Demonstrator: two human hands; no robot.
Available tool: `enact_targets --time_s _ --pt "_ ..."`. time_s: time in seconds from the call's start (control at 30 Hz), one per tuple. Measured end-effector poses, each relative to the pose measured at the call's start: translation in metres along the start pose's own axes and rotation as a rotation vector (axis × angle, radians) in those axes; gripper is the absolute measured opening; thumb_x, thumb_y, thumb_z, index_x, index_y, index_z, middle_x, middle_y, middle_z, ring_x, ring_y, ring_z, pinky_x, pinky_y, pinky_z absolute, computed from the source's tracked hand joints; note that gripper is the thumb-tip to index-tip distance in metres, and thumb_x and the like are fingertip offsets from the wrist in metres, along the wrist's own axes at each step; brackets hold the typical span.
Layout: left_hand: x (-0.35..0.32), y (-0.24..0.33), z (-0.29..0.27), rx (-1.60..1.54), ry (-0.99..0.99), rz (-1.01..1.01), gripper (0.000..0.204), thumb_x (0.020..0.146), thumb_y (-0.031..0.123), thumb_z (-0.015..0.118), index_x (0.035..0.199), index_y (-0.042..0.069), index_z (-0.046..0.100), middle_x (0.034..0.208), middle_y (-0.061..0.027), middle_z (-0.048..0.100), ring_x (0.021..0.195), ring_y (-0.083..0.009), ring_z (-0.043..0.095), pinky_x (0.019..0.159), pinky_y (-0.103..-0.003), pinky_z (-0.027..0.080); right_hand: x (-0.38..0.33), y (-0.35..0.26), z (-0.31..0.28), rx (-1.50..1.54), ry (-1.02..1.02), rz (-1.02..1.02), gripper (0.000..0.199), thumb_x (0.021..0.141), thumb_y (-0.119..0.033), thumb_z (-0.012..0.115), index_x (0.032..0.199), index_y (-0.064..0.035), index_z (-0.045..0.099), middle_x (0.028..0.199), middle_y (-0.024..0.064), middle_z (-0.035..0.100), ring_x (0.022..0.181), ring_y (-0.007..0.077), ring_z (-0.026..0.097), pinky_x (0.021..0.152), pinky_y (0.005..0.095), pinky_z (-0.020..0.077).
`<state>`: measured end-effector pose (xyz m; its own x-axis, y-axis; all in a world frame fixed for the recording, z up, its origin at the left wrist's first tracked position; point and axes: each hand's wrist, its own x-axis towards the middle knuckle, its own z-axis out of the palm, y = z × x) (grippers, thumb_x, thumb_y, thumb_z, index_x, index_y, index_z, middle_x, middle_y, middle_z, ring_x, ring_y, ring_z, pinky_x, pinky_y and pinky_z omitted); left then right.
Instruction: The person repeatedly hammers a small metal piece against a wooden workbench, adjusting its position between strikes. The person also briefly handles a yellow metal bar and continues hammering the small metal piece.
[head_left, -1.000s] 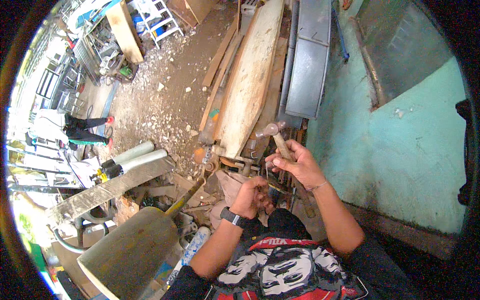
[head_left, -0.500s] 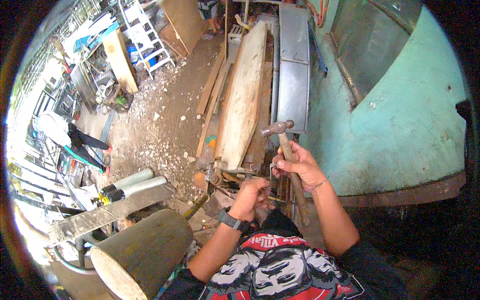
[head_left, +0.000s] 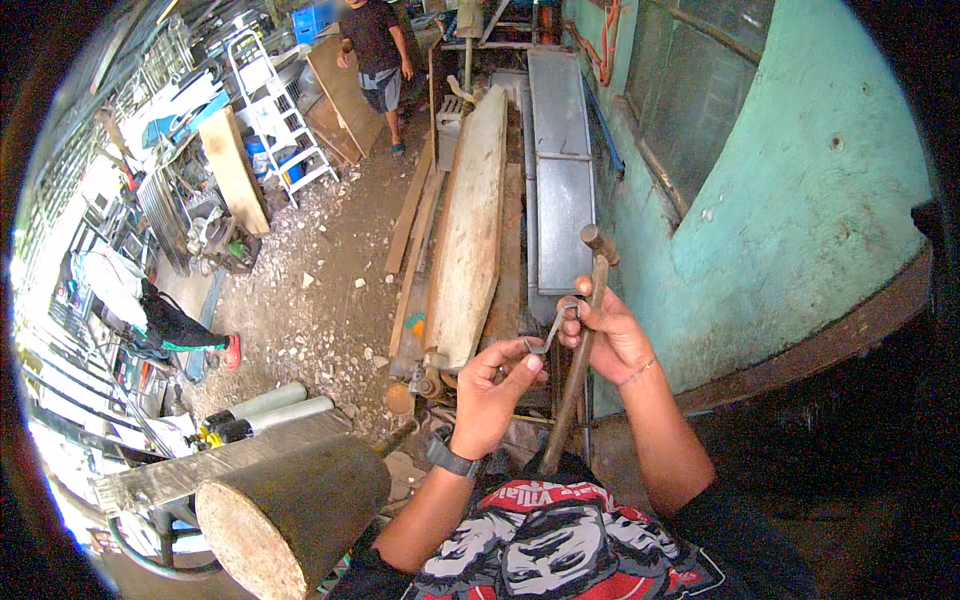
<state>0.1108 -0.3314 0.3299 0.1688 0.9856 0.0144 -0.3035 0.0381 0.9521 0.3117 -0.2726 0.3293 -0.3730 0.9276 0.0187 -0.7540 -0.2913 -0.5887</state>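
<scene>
Between my two hands is a thin bent strip of metal (head_left: 551, 336) with angled ends. My left hand (head_left: 488, 396) pinches its lower end between thumb and fingers. The upper end rests at the fingers of my right hand (head_left: 621, 342), which also grips a hammer (head_left: 572, 392). The hammer stands nearly upright, its steel head above my hand and its wooden handle slanting down toward my shirt. A dark watch (head_left: 452, 455) is on my left wrist.
A long weathered board (head_left: 470, 220) lies ahead, beside a grey metal panel (head_left: 562, 170). The green wall (head_left: 780, 250) rises on the right. At lower left is a large cylinder (head_left: 310, 500) near a plank (head_left: 230, 455). People stand at the far end (head_left: 375, 50) and the left (head_left: 170, 310).
My left hand has risen and turned, bringing the bent strip into clear view. The hammer has tilted, its head now farther right. A person has come into view at the far end.
</scene>
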Motion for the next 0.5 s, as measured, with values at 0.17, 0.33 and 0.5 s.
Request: enact_targets --time_s 0.17,0.33,0.5 --pt "0.006 0.012 -0.002 -0.117 0.049 0.052 0.025 0.098 0.012 0.067 0.118 -0.002 0.065 0.099 -0.0068 0.070 0.082 -0.0137 0.068 0.077 -0.028 0.055 -0.003 -0.004 0.012 -0.066 -0.016 0.020 0.033 0.088 -0.013 0.076 0.110 -0.0160 0.052 0.101 0.0059 0.065 0.086 0.0214 0.064 0.077 0.0373 0.0520" --pt "0.008 0.025 -0.008 -0.042 0.096 0.091 0.027 0.098 0.015 0.065 0.118 -0.003 0.064 0.097 -0.0091 0.070 0.082 -0.0171 0.070 0.078 -0.032 0.058 0.001 -0.005 0.027 -0.127 -0.066 -0.007 0.030 0.090 -0.013 0.075 0.108 -0.0159 0.052 0.101 0.0050 0.065 0.091 0.0214 0.067 0.079 0.0378 0.0538" --pt "0.008 0.034 -0.013 -0.047 0.088 0.113 0.028 0.098 0.016 0.065 0.118 -0.002 0.064 0.098 -0.0090 0.071 0.082 -0.0168 0.070 0.079 -0.032 0.057 0.007 -0.006 0.042 -0.160 -0.085 -0.040 0.028 0.091 -0.012 0.073 0.108 -0.0161 0.052 0.101 0.0056 0.066 0.088 0.0214 0.068 0.078 0.0375 0.0540"
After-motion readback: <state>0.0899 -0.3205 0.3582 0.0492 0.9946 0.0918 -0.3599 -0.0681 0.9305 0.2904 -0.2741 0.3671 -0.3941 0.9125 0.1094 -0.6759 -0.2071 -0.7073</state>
